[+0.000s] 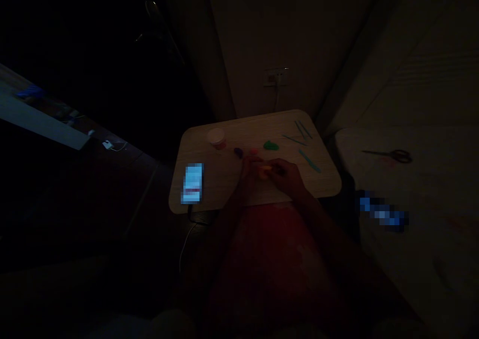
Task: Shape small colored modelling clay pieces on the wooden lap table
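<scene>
In the dim head view, a small yellow-orange lump of modelling clay [265,170] is between my two hands above the near part of the small table [220,194]. My right hand [287,175] is closed with its fingertips on the lump's right side. My left hand [250,168] curls in from the left against the lump; its fingertips are partly hidden in the dark. Just beyond the hands lie a purple clay lump [238,153], a pink lump [254,151] and a flattened green lump [271,145].
A tub with a pale lid [216,137] stands at the back left. A lit phone [192,183] lies at the left edge, a cable below it. Several thin teal sticks and a wider teal clay knife [310,161] lie right. Scissors [398,156] rest on the pale surface beyond.
</scene>
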Demonstrator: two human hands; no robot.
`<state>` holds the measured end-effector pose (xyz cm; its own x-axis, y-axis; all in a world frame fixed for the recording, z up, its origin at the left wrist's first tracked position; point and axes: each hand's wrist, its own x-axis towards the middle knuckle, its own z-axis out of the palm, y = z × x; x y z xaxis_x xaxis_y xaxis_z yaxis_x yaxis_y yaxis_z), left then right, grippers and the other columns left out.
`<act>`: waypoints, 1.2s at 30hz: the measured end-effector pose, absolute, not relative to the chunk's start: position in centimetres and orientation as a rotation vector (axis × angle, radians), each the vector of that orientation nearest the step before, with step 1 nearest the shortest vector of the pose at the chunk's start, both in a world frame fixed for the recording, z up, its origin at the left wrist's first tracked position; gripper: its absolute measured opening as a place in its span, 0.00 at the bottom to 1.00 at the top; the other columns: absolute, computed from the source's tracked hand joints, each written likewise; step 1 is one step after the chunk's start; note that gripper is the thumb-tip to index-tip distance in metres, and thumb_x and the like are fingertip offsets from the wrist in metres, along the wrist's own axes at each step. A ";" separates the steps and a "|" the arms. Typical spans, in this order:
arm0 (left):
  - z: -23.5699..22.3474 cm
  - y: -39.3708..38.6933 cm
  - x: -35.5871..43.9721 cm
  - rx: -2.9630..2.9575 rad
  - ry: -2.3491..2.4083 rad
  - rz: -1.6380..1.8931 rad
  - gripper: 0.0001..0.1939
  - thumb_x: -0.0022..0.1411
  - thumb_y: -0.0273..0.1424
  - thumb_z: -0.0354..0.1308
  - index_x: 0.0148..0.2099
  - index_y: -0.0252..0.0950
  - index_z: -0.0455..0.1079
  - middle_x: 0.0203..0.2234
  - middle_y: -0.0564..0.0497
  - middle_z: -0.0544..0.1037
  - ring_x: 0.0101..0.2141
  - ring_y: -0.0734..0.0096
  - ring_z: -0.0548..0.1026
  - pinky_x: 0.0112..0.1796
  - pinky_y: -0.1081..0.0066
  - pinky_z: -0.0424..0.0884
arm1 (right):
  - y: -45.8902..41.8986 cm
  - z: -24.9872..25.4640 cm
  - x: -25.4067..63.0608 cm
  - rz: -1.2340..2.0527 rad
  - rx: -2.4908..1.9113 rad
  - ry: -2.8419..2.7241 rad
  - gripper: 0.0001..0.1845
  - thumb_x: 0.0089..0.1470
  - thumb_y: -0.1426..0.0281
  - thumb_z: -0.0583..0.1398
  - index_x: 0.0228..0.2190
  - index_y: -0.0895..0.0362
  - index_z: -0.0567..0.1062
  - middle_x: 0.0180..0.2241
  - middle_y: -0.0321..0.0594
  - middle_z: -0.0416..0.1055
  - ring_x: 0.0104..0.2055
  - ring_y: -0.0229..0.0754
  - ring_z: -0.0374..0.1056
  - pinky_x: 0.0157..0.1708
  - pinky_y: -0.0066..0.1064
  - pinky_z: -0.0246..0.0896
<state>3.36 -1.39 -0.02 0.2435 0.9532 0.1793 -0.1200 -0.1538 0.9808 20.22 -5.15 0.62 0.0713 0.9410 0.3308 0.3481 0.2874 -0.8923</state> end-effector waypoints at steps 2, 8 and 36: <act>0.3 -1.6 3.3 1.374 0.883 1.089 0.33 0.60 0.65 0.57 0.43 0.38 0.68 0.40 0.44 0.78 0.37 0.63 0.78 0.35 0.66 0.75 | -5.4 0.8 20.2 0.683 -1.249 -1.447 0.10 0.54 0.65 0.65 0.38 0.55 0.80 0.36 0.42 0.81 0.35 0.44 0.75 0.36 0.35 0.71; 1.0 -2.5 3.5 1.378 0.908 0.884 0.33 0.63 0.66 0.52 0.38 0.38 0.67 0.19 0.54 0.71 0.17 0.73 0.68 0.21 0.71 0.63 | -6.1 1.3 19.7 0.585 -1.211 -1.488 0.08 0.55 0.68 0.63 0.38 0.53 0.80 0.39 0.43 0.80 0.37 0.45 0.75 0.38 0.35 0.71; 2.1 -2.7 2.3 1.829 1.003 0.917 0.24 0.72 0.50 0.51 0.36 0.36 0.76 0.28 0.48 0.79 0.30 0.65 0.75 0.35 0.68 0.71 | -5.4 1.4 19.6 0.756 -1.266 -1.553 0.23 0.61 0.49 0.62 0.28 0.55 0.77 0.26 0.39 0.75 0.28 0.41 0.68 0.29 0.32 0.61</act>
<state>2.27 -2.66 2.12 0.4129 0.8889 0.1984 0.2774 -0.3302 0.9022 19.59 -5.45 1.39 -0.0023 0.9575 0.2883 0.3634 0.2693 -0.8918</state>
